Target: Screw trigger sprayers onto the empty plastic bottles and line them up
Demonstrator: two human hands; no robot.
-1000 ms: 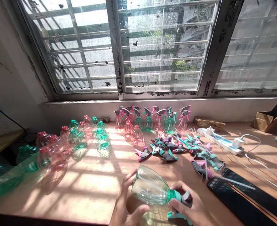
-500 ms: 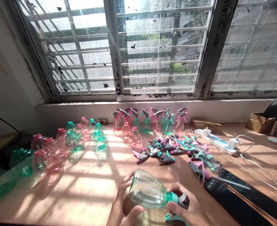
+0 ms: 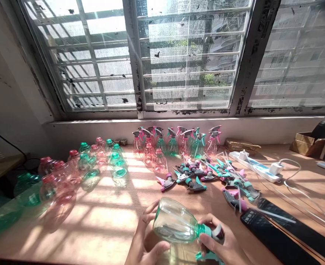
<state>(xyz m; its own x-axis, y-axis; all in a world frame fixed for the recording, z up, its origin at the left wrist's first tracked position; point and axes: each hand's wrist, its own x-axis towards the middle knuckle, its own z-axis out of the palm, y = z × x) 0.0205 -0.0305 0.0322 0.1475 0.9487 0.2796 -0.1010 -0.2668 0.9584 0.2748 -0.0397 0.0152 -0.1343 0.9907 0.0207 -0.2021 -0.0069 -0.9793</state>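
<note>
A clear green spray bottle (image 3: 176, 220) lies tilted on its side between my hands, its base to the left and its neck to the right. My left hand (image 3: 148, 239) is curled around the base end, thumb below and fingers behind. With thumb and fingers, my right hand (image 3: 220, 239) grips the teal collar of the grey and teal spray head (image 3: 216, 233) at the bottle's neck. The teal trigger points down beneath my right hand. Just beyond the bottle lies a pile of loose spray heads (image 3: 191, 173) in pink, teal and grey.
Open pink and green bottles (image 3: 87, 165) stand at the left. Bottles with spray heads (image 3: 172, 143) line the wall under the window. At right are a power strip (image 3: 256, 167) with white cables, two dark phones (image 3: 272, 235) and a cardboard box (image 3: 306, 143).
The bottle and both hands appear almost the same, shifted very slightly to the right in view along with the whole scene. My grips are unchanged.
</note>
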